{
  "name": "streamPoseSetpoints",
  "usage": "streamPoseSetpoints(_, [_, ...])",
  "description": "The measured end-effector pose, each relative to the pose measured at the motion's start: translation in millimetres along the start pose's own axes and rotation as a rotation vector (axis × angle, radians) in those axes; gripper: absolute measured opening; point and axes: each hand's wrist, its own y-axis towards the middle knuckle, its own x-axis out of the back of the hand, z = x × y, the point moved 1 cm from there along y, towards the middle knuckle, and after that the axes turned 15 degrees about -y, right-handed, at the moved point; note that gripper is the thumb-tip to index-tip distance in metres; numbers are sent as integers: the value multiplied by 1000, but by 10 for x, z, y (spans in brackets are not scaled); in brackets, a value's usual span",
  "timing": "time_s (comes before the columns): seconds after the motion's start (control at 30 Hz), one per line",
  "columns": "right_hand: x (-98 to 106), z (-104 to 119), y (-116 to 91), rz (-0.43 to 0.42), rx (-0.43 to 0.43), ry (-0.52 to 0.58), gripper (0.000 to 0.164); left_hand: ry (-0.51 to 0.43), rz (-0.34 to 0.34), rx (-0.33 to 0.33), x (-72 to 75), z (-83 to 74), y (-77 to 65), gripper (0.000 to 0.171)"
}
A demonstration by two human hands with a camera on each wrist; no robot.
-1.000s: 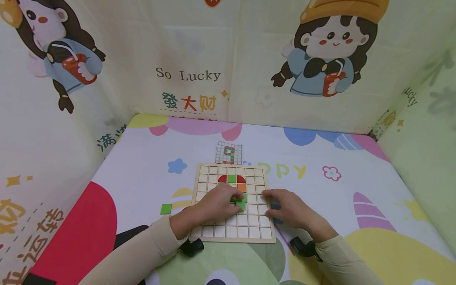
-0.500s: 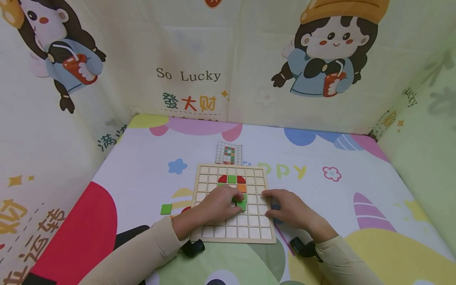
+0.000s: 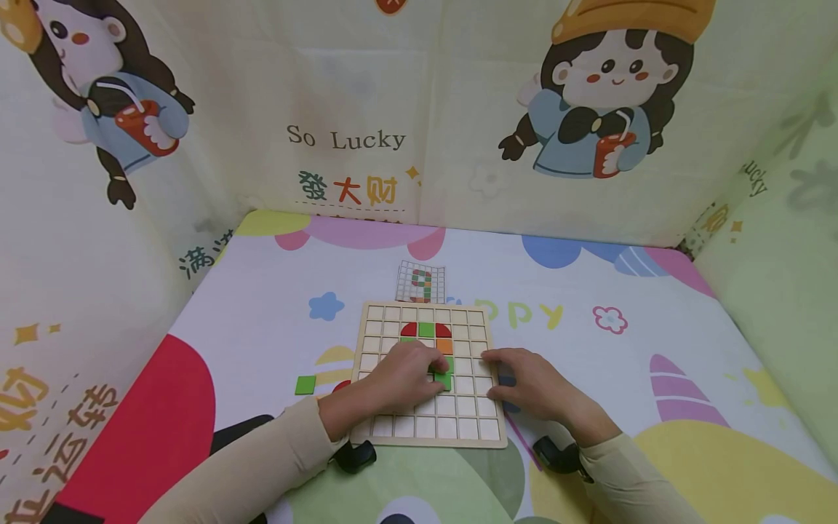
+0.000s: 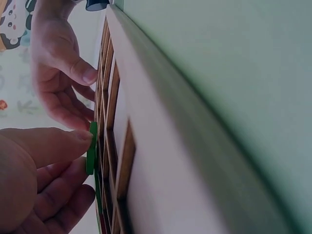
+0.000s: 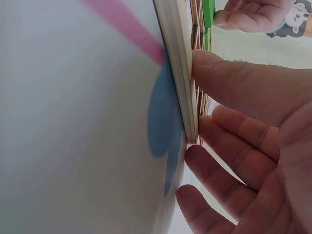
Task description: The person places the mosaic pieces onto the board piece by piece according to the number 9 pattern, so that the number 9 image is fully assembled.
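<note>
A wooden grid board [image 3: 471, 441] lies on the printed tablecloth. My left hand [image 3: 404, 375] pinches a green square tile [image 4: 91, 148] between thumb and finger, low over the board's cells. Just beyond that tile, another green tile [image 3: 449, 362] is partly covered by my fingers. Further up are an orange tile [image 3: 444, 346], a green square [image 3: 426, 330] and two rounded red pieces, one at the left [image 3: 409, 330] and one at the right [image 3: 443, 330]. My right hand [image 3: 533, 382] touches the board's right rim [image 5: 178, 63], thumb and fingertips along it, fingers loosely extended.
Behind the board lies a small pattern card [image 3: 421, 282] with a coloured figure on a grid. A loose green tile [image 3: 305, 385] is left of the board. A red piece [image 3: 342, 385] is partly hidden behind my left forearm. Printed cloth walls [image 3: 458, 145] surround the table.
The pinched green tile has shifted slightly toward me on the board, with the left hand barely moving. The right hand stays in place at the rim.
</note>
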Motion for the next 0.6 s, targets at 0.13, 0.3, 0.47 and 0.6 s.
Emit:
streamPoseSetpoints(0.13, [-4, 1, -2, 0, -3, 2, 52, 23, 8, -10, -9, -3, 7, 15])
streamPoseSetpoints(0.3, [-6, -1, -1, -3, -4, -2, 52, 26, 27, -4, -15, -18, 11, 16])
streamPoseSetpoints(0.47, [-10, -4, 4, 2, -4, 0, 52, 31, 32, -1, -20, -21, 11, 17])
streamPoseSetpoints(0.6, [-7, -5, 7, 4, -4, 0, 52, 37, 30, -14, -26, -15, 14, 17])
